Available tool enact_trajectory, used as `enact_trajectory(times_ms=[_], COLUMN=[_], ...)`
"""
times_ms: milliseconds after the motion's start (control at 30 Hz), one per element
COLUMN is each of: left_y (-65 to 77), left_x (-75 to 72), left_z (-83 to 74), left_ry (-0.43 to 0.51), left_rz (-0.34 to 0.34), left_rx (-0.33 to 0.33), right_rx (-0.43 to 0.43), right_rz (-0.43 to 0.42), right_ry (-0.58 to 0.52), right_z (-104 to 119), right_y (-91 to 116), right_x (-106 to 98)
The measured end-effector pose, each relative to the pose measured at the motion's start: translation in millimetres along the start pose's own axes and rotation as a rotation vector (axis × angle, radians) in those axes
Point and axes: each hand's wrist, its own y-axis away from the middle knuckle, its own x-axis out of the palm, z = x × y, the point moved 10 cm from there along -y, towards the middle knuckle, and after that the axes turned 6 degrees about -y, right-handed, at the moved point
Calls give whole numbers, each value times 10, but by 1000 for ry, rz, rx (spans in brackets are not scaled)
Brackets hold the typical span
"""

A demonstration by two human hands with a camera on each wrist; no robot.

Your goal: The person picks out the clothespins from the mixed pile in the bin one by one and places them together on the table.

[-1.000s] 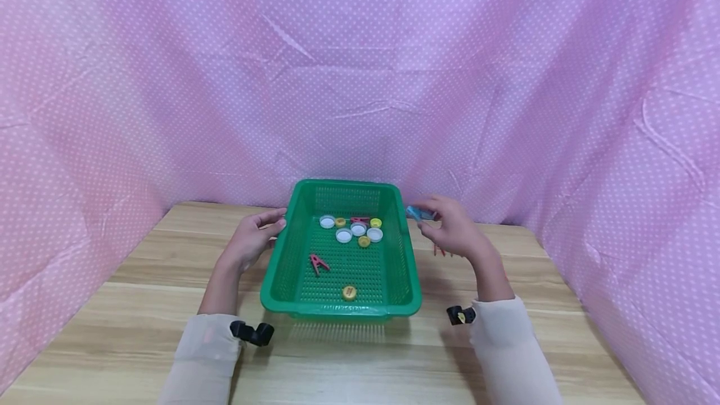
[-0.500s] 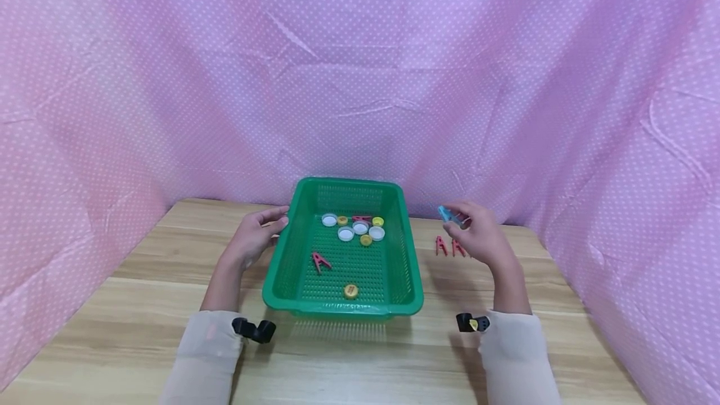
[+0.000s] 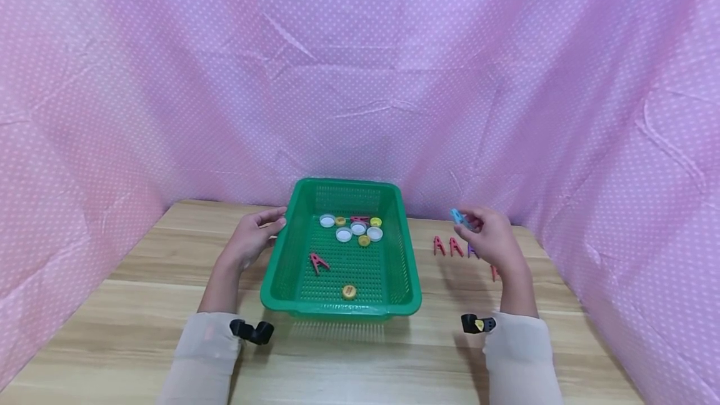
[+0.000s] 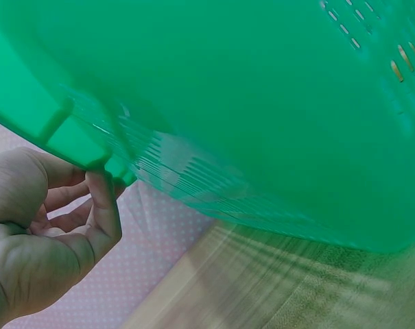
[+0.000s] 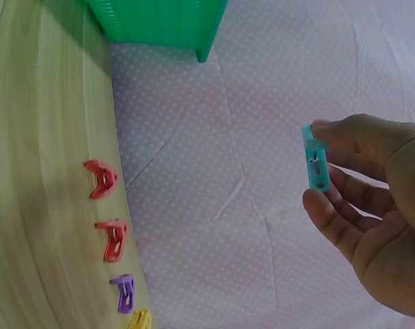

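Note:
A green plastic basket [image 3: 342,308] stands mid-table, holding several bottle caps and red clothespins, one red clothespin [image 3: 317,262] lying toward its left. My left hand [image 3: 251,237] grips the basket's left rim, fingers and thumb at its edge in the left wrist view. Right of the basket, my right hand [image 3: 490,237] pinches a light blue clothespin [image 5: 316,159] above the table. Below that hand lies a row of clothespins: a red clothespin [image 5: 101,179], another red clothespin [image 5: 113,240], a purple clothespin [image 5: 124,293] and a yellow clothespin [image 5: 140,320].
The wooden table [image 3: 349,367] meets a pink dotted curtain [image 3: 360,80] at the back and sides. One more red clothespin [image 3: 494,272] lies partly hidden beside the right wrist. A gold cap [image 3: 349,292] sits near the basket's front.
My right hand has moved rightward from the basket's right rim with the blue clothespin, uncovering the clothespins on the table. The left hand and basket have stayed in place.

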Motion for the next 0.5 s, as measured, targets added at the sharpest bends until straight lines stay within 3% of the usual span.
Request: enact_trajectory(times_ms=[500], left_y=[0], left_x=[14], left_z=[3], left_ry=[-18], left_rz=[29], left_rx=[-1], right_rx=[192], right_rz=[85], right_ry=[30], right_z=[-556], right_y=[174], right_x=[-40])
